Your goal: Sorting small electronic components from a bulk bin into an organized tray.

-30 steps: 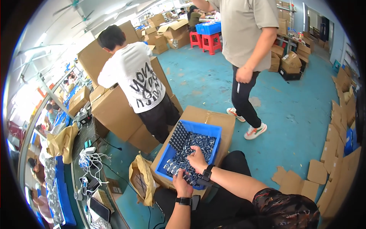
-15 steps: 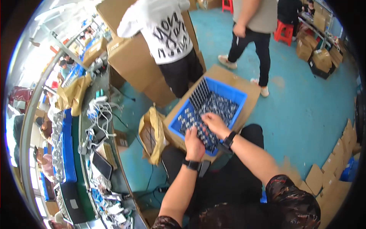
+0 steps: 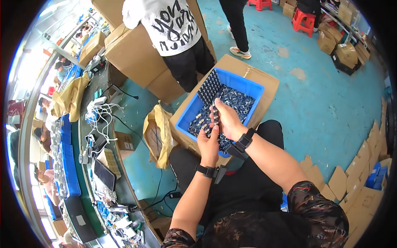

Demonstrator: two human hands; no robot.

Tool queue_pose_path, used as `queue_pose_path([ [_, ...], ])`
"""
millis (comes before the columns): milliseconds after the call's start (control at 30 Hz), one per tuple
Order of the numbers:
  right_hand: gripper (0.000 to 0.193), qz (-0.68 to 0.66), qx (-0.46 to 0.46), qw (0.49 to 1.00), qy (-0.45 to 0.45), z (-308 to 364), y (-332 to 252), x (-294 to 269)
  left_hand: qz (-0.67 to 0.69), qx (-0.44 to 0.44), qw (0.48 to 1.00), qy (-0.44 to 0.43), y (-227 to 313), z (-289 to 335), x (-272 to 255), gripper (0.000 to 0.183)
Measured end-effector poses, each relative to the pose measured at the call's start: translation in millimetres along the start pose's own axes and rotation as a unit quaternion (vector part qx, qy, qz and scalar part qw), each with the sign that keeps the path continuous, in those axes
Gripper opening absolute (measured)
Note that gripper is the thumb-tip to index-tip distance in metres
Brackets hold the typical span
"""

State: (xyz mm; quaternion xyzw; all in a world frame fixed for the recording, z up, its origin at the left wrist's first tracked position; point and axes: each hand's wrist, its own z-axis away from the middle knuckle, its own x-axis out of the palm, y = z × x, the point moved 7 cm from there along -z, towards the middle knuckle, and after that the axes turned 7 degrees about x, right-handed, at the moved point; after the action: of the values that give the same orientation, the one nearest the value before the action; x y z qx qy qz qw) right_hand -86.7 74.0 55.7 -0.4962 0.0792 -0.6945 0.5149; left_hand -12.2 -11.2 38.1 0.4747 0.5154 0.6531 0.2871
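The fingers (image 3: 218,104) of the right hand (image 3: 231,123) are curling snugly round a dark strip of small parts (image 3: 215,114), the thumb lying near its top. The left hand (image 3: 209,147) is pinching lower down, seemingly on the strip's near end, though its own fingers are partly hiding what it has. Together they are holding the strip slanted above the blue bin (image 3: 191,110), presumably to steady it and to let any loose bit drop inside.

Beneath, a heap of similar parts (image 3: 240,99) is covering much of the bin's bottom, while an upright panel (image 3: 209,89) is standing at the far end, perhaps to keep it apart from the heap. A cardboard box (image 3: 271,80) is raising the bin close to the knees (image 3: 271,131), likely for easy reach.

An open paper sack (image 3: 165,144) is crowding the box's left side. Beyond it, the bench (image 3: 99,80) is carrying tangled white cables (image 3: 101,110) and a dark phone (image 3: 105,175). Ahead, a person in a white shirt (image 3: 173,31) and big cartons (image 3: 136,53) are blocking the way.
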Motion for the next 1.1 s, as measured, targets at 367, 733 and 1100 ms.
queue_pose_path([
  [367,0.033,0.049,-0.038,0.995,0.082,3,-1,1,-0.057,0.029,0.998,-0.01,-2,7,3,0.009],
  [733,0.017,0.047,-0.049,0.995,0.067,-3,2,-5,-0.099,0.064,0.993,0.028,8,4,7,0.005],
  [1100,0.018,0.002,-0.117,0.99,0.072,-2,13,-10,-0.095,0.075,0.99,0.071,1,-4,3,0.013],
])
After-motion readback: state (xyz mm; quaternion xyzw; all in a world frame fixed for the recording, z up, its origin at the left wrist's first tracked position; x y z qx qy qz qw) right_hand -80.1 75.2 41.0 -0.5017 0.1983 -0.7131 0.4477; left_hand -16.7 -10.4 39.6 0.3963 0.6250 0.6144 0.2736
